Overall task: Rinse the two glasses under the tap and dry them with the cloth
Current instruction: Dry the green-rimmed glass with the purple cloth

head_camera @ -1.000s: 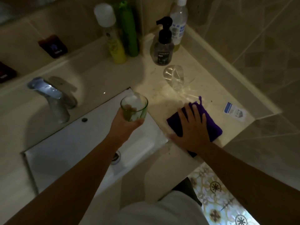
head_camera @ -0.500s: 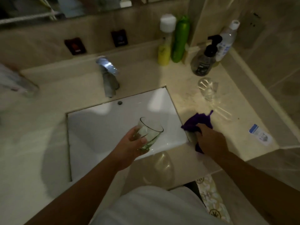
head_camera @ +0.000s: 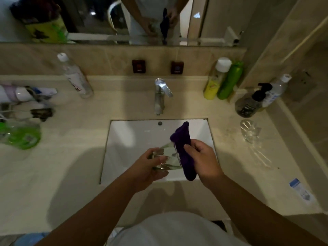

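My left hand (head_camera: 148, 168) grips a clear glass (head_camera: 167, 157) tipped on its side over the front of the white sink (head_camera: 134, 137). My right hand (head_camera: 202, 159) holds a purple cloth (head_camera: 183, 148) bunched up against the mouth of that glass. A second clear glass (head_camera: 250, 130) stands on the counter to the right of the sink. The chrome tap (head_camera: 160, 95) rises behind the sink; no water runs from it.
Yellow and green bottles (head_camera: 222, 80) and a black pump bottle (head_camera: 251, 102) crowd the back right corner. A clear bottle (head_camera: 76, 76), tubes and a green container (head_camera: 22, 135) lie on the left. A small sachet (head_camera: 300, 190) rests near the right front edge.
My right hand has lifted the purple cloth off the counter and brought it to the glass over the sink. My left hand has tilted the glass sideways. The view has swung left.
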